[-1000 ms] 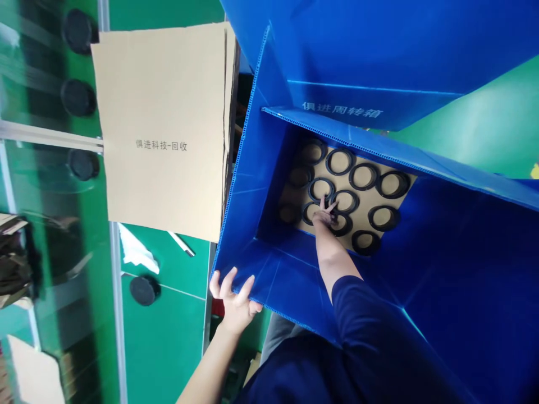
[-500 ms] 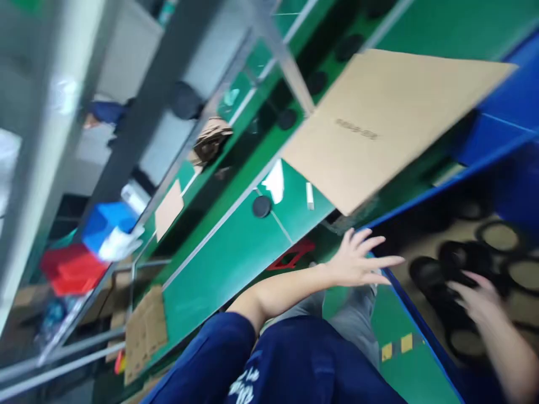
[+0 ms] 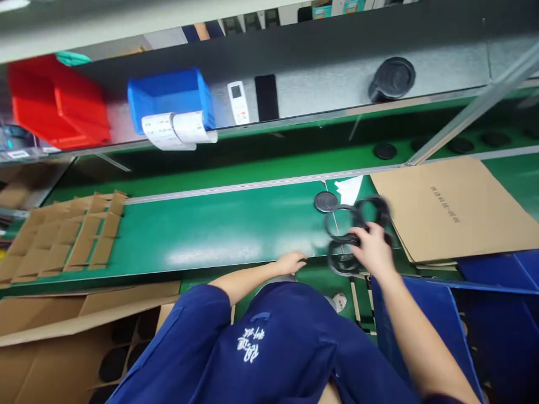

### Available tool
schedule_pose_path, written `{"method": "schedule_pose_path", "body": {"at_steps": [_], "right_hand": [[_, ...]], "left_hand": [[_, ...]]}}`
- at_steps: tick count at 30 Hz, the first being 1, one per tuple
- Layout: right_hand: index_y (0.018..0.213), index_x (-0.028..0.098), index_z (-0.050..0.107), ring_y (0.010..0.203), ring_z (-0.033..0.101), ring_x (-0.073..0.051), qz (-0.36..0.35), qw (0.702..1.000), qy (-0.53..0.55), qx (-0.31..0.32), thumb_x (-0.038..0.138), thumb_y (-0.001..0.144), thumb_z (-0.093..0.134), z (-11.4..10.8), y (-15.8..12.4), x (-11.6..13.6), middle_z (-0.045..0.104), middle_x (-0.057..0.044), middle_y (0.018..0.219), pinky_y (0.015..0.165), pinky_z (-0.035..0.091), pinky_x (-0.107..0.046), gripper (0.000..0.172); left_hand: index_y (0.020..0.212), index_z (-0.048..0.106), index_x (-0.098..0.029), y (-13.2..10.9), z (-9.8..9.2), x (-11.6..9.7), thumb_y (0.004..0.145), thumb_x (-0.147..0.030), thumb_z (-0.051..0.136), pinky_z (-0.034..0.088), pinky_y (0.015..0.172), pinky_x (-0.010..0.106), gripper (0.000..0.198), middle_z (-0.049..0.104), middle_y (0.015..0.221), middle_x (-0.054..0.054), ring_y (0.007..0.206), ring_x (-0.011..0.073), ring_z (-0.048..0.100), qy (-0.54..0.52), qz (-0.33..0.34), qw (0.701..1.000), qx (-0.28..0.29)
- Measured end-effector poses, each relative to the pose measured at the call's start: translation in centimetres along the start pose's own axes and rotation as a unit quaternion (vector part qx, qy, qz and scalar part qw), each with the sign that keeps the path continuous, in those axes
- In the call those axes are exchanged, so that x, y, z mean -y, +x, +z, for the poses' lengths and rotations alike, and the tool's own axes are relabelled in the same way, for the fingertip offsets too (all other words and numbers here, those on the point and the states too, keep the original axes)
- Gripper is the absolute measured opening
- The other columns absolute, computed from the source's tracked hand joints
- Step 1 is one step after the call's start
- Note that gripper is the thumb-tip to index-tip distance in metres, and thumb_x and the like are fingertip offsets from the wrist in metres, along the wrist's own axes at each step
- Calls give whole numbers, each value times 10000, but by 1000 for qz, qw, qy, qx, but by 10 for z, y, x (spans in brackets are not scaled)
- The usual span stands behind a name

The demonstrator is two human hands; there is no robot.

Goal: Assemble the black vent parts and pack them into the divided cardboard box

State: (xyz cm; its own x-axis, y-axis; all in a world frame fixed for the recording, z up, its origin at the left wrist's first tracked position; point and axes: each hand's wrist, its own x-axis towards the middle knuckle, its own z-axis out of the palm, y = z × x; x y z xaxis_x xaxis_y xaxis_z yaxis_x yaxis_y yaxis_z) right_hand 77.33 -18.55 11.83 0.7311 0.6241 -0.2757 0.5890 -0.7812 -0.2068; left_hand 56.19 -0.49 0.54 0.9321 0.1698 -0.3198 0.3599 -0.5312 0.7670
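Several black rubber rings (image 3: 340, 207) hang blurred in the right hand (image 3: 373, 249) of a worker in a navy shirt (image 3: 286, 336) with white lettering, the fingers closed around their looped edges just above a green counter (image 3: 219, 235). The rings, smooth and thick-walled, overlap one another, and motion smear keeps their exact count from being read. The left hand (image 3: 290, 262) lies open and empty at the counter's near edge, fingers loosely together, well apart from the rings. Beside the rings, a flat black disc (image 3: 325, 201) and a crumpled scrap of white paper (image 3: 349, 189) sit on the glossy surface. To the right, a sheet of tan corrugated cardboard (image 3: 450, 207) printed with dark characters rests on the counter, and the fluted blue plastic wall of a bin (image 3: 421, 320) rises just past the right forearm. At lower left, an open cardboard carton (image 3: 42, 353) holds round black pieces (image 3: 113, 363) in square cells, and slotted cardboard dividers (image 3: 71, 235) lie on the counter. Along the shelf above stand a red plastic bin (image 3: 54, 101), a blue plastic bin (image 3: 168, 95) with white paper labels (image 3: 177, 129), a white remote control (image 3: 238, 102), a slim black rectangular slab (image 3: 266, 97) and a round black piece (image 3: 391, 78).
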Motion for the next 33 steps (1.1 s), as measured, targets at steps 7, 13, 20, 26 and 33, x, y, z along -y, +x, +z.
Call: {"method": "schedule_pose_path", "body": {"at_steps": [7, 13, 20, 26, 33], "right_hand": [[1318, 232, 629, 1027, 711, -226, -130, 974, -26, 186, 102, 900, 608, 71, 79, 248, 417, -165, 1442, 896, 533, -327, 438], [1486, 247, 494, 1120, 691, -260, -134, 970, 55, 197, 440, 940, 691, 90, 91, 319, 332, -211, 1573, 950, 533, -338, 611], [1338, 194, 638, 1166, 668, -239, -295, 930, 176, 128, 425, 994, 628, 47, 92, 224, 633, -133, 1362, 987, 525, -337, 415], [1224, 163, 708, 1020, 692, -172, -73, 929, 321, -171, 329, 1000, 608, -47, -32, -44, 719, -90, 1215, 975, 517, -312, 296], [1128, 138, 707, 892, 677, -133, 515, 688, 379, -343, 245, 994, 539, 23, -263, -348, 737, -79, 1062, 865, 537, -259, 240]], "left_hand": [[1180, 710, -141, -139, -64, 108, 923, -340, 497, 508, 1082, 470, 389, 730, 1238, 187, 1160, 312, 699, -58, -243, 940, -233], [1119, 695, -112, -190, -37, 125, 888, -501, 505, 569, 1010, 425, 491, 750, 1178, 213, 1129, 314, 728, -146, -329, 887, -288], [1042, 698, -162, -98, -52, 91, 742, -630, 580, 561, 1030, 442, 568, 765, 1149, 176, 1102, 327, 731, -147, -228, 946, -178], [1047, 731, -202, 34, -77, -9, 798, -638, 530, 591, 953, 451, 541, 777, 1126, 127, 989, 313, 745, 76, -16, 996, -35], [1340, 634, -149, 129, 28, -190, 984, -454, 510, 471, 1135, 458, 485, 677, 1350, 178, 1290, 304, 628, 183, 303, 935, -9]]}}
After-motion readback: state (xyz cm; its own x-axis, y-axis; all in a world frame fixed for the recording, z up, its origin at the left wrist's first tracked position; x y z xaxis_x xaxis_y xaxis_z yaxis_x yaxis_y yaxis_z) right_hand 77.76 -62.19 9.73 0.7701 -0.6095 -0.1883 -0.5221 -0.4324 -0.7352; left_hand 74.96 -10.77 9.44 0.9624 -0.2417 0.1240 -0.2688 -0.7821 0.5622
